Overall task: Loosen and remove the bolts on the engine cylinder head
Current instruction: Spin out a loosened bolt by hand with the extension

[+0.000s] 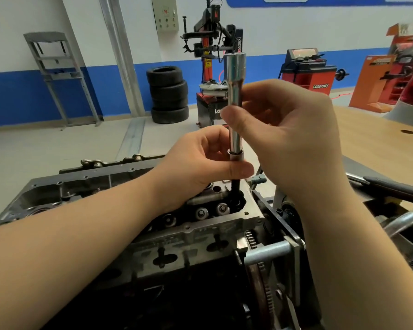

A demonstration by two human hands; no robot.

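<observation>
Right hand (289, 129) gripped the chrome socket extension (235, 91) about mid-length, thumb across the front, fingers curled behind it. Left hand (200, 163) pinched the bolt (235, 184) just below the tool's lower end, thumb pad pressed on the front, other fingers curled around. Tool and bolt stood in one line, long axis near vertical, the wider square-drive end up, the bolt's dark shank pointing down into a recessed hole at the near right corner of the cylinder head (200, 225). Whether the shank tip sat in the thread or hung free could not be told. Bolt shank was black and thin; the extension was bright polished steel, stepped wider at top. Head was grey cast metal, oily, with round valve caps in a row just beside the hole. A toothed flywheel (260, 270) showed at the engine's right end. A wooden bench top (372, 139) lay to the right. Behind: pale floor, white wall with blue band, a stack of tyres (168, 94), a tyre changer (212, 55), a red wheel balancer (308, 72).
</observation>
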